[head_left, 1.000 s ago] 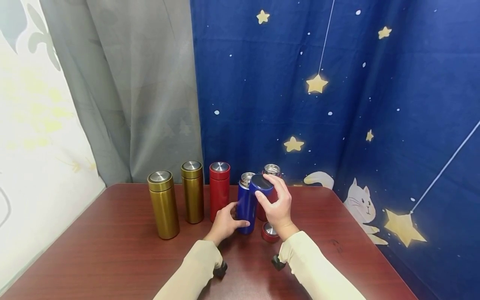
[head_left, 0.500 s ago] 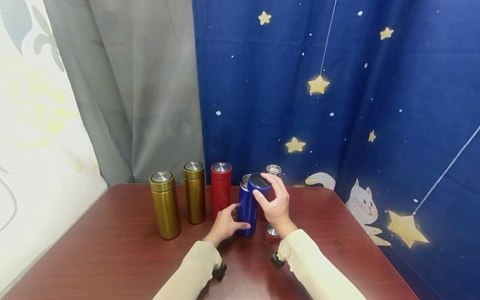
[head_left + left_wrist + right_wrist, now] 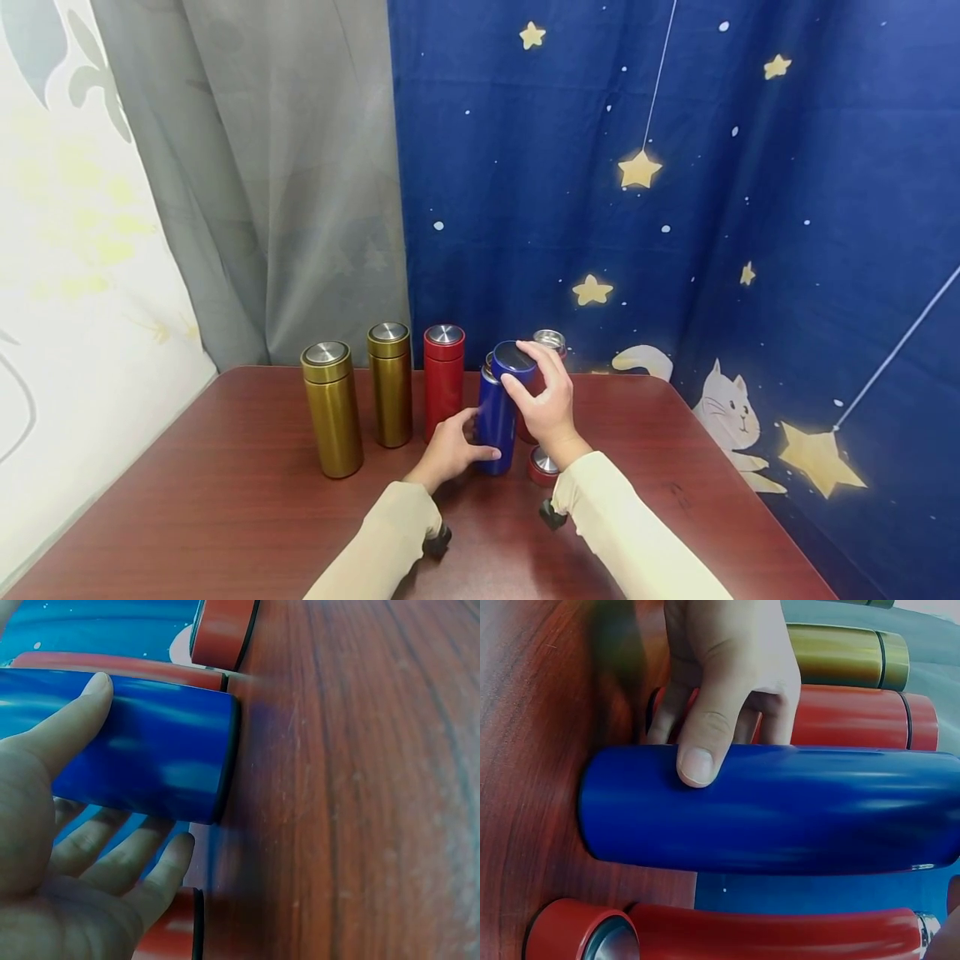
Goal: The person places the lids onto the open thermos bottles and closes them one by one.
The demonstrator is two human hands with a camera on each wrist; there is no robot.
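A blue vacuum flask (image 3: 495, 429) stands upright on the table, held low on its body by my left hand (image 3: 448, 450). In the left wrist view the thumb lies across the near side of the flask and the fingers reach round behind. My right hand (image 3: 551, 404) grips the blue lid (image 3: 513, 358) between thumb and fingers. This lid overlaps the flask's mouth in the head view, a bit to its right, with some of the steel rim (image 3: 491, 372) showing. Behind my right hand is a lidless red flask (image 3: 551, 339), mostly hidden; its red lid (image 3: 543, 465) lies on the table in front.
Left of the blue flask stands a capped red flask (image 3: 444, 383), close to my left fingers. Further left are two capped gold flasks, a back one (image 3: 390, 387) and a nearer one (image 3: 332, 412). Curtains (image 3: 525, 167) hang behind the reddish-brown table (image 3: 225, 500).
My right hand has brought the blue lid leftward and slightly up, so it covers more of the flask's mouth. The left hand keeps its hold, with the flask shifted slightly nearer.
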